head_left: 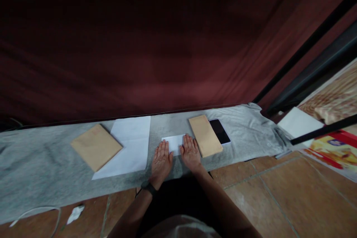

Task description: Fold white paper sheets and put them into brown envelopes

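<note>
A small folded white paper [174,143] lies on the grey cloth, with both my hands pressed on it. My left hand [162,160] lies flat over its left end, fingers stretched forward, a dark band on the wrist. Flat on the right end is my right hand [190,153], its fingers straight. Close to the right hand sits a stack of brown envelopes [205,135], partly over a dark-screened phone [220,131]. To the left, larger white sheets [134,147] are spread out, and another brown envelope stack [96,147] rests across their left side.
The grey cloth [55,171] covers a long narrow surface against a dark red curtain [167,63]. Black metal bars [306,46] slant at the right, near a red and yellow box [334,148]. A white cable [39,208] and a crumpled tissue [75,214] are at lower left.
</note>
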Demonstrator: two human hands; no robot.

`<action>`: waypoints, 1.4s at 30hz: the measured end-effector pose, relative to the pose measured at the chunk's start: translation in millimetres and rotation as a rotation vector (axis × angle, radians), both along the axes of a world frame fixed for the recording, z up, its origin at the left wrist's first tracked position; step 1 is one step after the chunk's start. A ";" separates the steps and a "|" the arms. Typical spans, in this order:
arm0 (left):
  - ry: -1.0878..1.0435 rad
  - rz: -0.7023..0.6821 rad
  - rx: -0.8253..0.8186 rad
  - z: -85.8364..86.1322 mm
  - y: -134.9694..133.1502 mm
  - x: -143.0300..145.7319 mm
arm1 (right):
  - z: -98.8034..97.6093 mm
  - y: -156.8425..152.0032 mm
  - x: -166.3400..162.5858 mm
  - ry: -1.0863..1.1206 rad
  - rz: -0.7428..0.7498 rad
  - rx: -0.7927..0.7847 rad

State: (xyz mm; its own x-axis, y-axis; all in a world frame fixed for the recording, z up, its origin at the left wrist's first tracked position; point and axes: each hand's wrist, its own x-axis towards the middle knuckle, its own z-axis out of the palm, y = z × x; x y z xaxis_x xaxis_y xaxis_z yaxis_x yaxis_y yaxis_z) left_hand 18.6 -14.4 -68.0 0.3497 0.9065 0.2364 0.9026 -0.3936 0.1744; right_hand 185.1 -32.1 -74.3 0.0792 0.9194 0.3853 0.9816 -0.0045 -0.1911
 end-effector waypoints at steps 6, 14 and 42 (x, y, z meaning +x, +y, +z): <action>-0.037 0.027 0.021 -3.2 -3.3 -4.0 | -0.1 2.1 0.9 0.034 0.003 0.044; -0.018 0.012 0.021 -1.6 -2.3 -4.7 | 2.9 -32.3 -17.6 0.025 0.230 0.042; 0.044 -0.166 -0.005 9.2 -57.5 -1.5 | 1.1 -65.8 7.8 -0.009 0.166 0.067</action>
